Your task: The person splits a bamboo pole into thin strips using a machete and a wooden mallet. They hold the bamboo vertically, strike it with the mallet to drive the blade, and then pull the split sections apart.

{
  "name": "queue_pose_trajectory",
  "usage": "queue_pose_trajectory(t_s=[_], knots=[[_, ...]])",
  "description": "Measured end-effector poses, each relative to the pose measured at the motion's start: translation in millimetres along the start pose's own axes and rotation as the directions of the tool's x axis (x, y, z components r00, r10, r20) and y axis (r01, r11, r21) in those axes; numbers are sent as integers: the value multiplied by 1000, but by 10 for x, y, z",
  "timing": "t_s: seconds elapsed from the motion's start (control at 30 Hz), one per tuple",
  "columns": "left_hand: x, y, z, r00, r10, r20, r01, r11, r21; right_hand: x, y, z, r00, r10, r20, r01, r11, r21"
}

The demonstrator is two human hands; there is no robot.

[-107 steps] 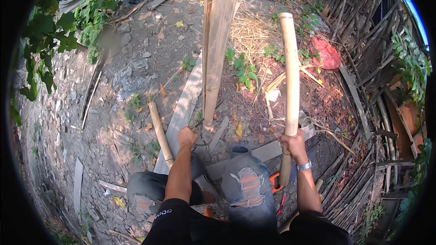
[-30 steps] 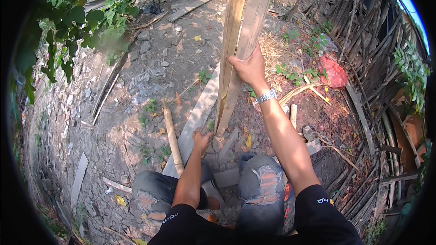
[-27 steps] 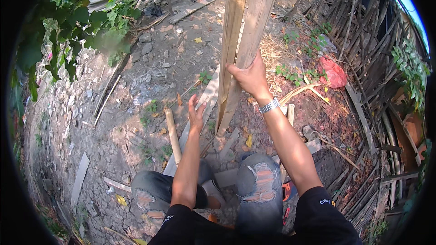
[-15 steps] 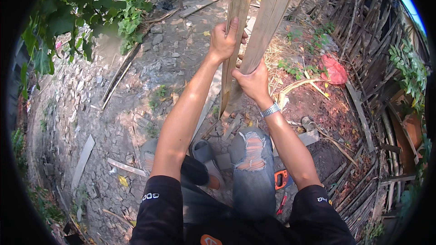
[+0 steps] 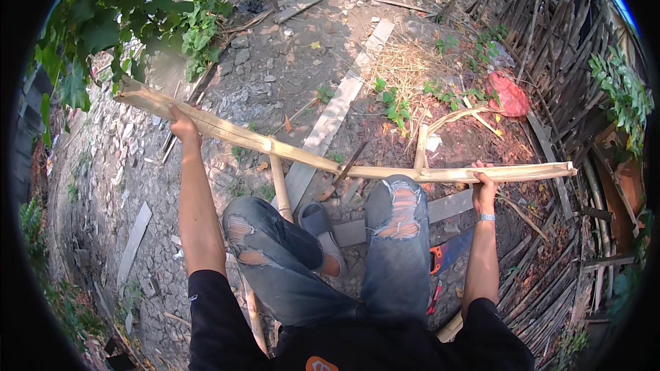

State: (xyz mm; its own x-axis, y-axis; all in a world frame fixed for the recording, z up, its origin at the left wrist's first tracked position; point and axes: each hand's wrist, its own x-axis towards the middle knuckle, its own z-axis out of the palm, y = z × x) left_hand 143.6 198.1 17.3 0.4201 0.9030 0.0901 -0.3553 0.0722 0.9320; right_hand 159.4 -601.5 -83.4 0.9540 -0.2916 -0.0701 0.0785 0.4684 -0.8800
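Observation:
A long pale wooden rail (image 5: 316, 159) lies crosswise in front of my knees, higher at its left end. Near that left end, my left hand (image 5: 184, 125) is closed around it. My right hand (image 5: 484, 185) grips it toward the right end, fingers over the far side. Two thinner round poles, one on the left (image 5: 278, 178) and one on the right (image 5: 421, 148), meet the rail; how they are joined I cannot tell. Beside my right knee lie a handsaw (image 5: 454, 251) with an orange handle and a small red tool (image 5: 434, 299).
A flat grey board (image 5: 330, 120) stretches away over the dirt. Another plank (image 5: 450, 207) lies beneath my right knee's side. Straw (image 5: 405, 62) and a red plastic bag (image 5: 507, 95) are farther off. Stacked sticks (image 5: 557, 48) line the right; leafy vines (image 5: 96, 14) hang at left.
Two wooden pieces held upright and close together have swung down to a crosswise position. My hands have moved far apart, left hand leftward, right hand rightward and lower.

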Motion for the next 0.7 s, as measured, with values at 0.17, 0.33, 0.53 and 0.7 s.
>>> queue_pose_trajectory(t_s=[0.17,0.33,0.53,0.7], knots=[[-27,-542,-1314,868,-169,-466,86,977,-194,-47,535,-1414,924,119,-362,13,939,343],[-280,-255,-1366,808,-201,-554,88,971,-223,69,118,-855,968,24,-249,79,915,395],[-871,375,179,961,-32,276,162,873,-459,754,-644,480,993,-120,13,116,977,178],[-1544,938,1260,912,139,386,72,872,-484,1175,-1041,1886,921,-127,368,147,989,-27]])
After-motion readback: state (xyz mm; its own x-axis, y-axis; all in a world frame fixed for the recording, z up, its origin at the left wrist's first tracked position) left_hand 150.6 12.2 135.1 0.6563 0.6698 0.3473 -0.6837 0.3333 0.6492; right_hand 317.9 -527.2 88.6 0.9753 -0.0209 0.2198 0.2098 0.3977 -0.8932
